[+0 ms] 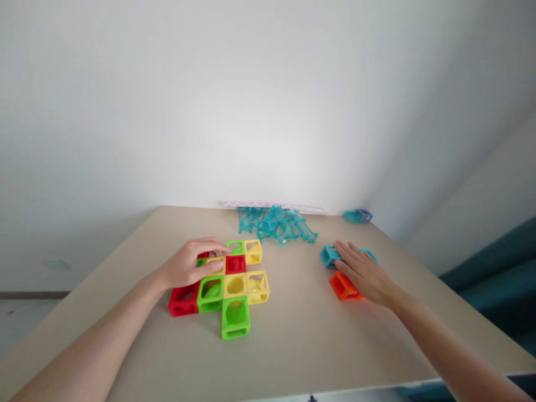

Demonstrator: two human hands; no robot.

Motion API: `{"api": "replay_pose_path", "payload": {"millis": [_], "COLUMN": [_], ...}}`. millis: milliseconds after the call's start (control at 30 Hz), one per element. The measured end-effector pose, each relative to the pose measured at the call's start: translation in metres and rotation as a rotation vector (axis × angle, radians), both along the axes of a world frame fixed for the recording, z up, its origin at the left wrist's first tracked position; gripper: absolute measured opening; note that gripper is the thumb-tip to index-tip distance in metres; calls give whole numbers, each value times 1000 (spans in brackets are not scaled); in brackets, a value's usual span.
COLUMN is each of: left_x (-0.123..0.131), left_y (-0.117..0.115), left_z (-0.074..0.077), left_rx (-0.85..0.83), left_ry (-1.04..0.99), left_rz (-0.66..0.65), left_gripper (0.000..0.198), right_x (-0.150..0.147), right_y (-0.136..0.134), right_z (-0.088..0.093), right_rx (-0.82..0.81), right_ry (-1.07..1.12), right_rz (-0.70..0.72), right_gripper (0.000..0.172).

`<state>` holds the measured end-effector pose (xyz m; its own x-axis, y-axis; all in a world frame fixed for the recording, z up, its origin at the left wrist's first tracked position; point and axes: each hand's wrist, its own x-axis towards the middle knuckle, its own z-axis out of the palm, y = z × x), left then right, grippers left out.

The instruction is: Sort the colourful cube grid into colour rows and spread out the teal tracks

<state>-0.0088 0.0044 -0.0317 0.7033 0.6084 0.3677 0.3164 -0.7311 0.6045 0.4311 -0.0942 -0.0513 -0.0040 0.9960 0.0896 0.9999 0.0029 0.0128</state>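
Both down: your right hand [363, 273] lies flat, outstretched over the blue blocks [329, 257], long axis apparently left-right. Your left hand [193, 263], thumb spread, covers the cube cluster's [226, 277] far-left part.

From 12 o'clock all the way round, we can read 0 texts, labels, brands, numbers or signs.

Left hand [188, 263] on red, green and yellow cubes [235, 263], right hand [365, 273] over blue and orange blocks [342, 286]
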Motion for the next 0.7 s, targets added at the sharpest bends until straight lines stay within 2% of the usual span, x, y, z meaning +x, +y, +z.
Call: {"api": "replay_pose_path", "payload": {"millis": [133, 300, 600, 700], "left_x": [0, 1, 2, 3], "left_y": [0, -3, -2, -4], "left_z": [1, 4, 4, 4], "left_rx": [5, 1, -4, -6], "left_ry": [9, 14, -6, -33], "left_rz": [-5, 10, -17, -28], "left_gripper": [24, 25, 24, 22], "right_x": [19, 16, 23, 20], "right_y": [0, -9, -16, -16], "right_z": [0, -3, -8, -4], "right_rx": [1, 130, 101, 175], "right_ry": [-31, -137, -96, -94], "right_rz": [-23, -96, -129, -103], "right_gripper": [65, 67, 68, 66]}}
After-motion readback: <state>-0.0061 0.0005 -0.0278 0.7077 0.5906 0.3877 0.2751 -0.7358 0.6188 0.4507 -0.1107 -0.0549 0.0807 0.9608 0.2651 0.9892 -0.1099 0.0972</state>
